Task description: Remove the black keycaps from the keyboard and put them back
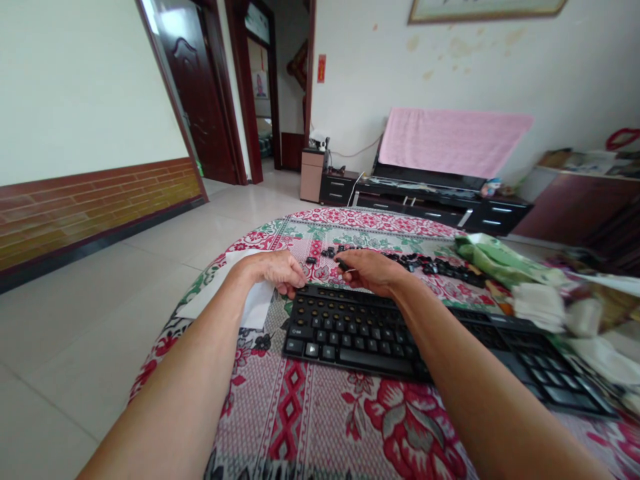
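Note:
A black keyboard lies on a round table covered by a red floral cloth. Its upper rows show bare sockets where keycaps are off. Loose black keycaps lie in a row on the cloth behind it. My left hand rests curled at the keyboard's far left corner, fingertips on its edge, over a white sheet of paper. My right hand hovers above the keyboard's top row and pinches a small black keycap between thumb and fingers.
A green cloth and a heap of white papers and bags crowd the table's right side. Beyond stand a low black TV cabinet with a pink towel over the screen, and dark wooden doors at left.

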Available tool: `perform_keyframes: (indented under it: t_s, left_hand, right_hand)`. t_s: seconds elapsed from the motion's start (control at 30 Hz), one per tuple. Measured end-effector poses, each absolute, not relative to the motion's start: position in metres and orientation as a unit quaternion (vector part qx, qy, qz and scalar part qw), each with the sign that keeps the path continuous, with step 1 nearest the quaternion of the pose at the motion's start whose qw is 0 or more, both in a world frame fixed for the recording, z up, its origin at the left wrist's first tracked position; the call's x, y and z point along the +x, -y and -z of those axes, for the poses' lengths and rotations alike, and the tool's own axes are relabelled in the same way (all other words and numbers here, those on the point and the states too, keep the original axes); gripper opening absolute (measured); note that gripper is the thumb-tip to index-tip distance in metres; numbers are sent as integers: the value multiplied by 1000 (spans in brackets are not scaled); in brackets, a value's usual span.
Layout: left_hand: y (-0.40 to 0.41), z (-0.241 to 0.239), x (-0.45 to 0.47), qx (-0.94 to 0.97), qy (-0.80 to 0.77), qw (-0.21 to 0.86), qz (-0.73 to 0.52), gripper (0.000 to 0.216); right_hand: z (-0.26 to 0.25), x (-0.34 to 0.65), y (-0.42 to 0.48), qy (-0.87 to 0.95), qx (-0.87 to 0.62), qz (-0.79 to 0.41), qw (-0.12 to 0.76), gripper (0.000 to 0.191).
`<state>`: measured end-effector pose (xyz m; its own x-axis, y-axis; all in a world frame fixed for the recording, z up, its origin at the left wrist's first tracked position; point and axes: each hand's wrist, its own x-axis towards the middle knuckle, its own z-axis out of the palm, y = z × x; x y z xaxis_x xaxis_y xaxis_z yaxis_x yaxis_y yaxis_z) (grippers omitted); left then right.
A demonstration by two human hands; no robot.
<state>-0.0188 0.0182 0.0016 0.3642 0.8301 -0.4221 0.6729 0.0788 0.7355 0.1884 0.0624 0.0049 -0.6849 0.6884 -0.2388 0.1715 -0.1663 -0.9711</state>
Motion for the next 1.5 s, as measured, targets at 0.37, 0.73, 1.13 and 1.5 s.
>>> perform_keyframes:
  t_s: [0.37,0.73,1.13,1.5]
  left_hand:
    - [-22,3,-22,676,-543,491,-82,23]
    - [-22,2,-21,681,-554,473,-72,25]
    - [-19,0,-20,677,-557,476,-74,26]
    - [-19,0,-19,671,-563,477,-74,25]
  right_hand:
    - [-14,193,-42,603,-305,-692,254,18]
    - [15,198,-61,831,-382,-320,245,22]
    - [0,197,-44,898,-305,-265,172,26]
    - [-18,198,-26,903,-272,-305,136,23]
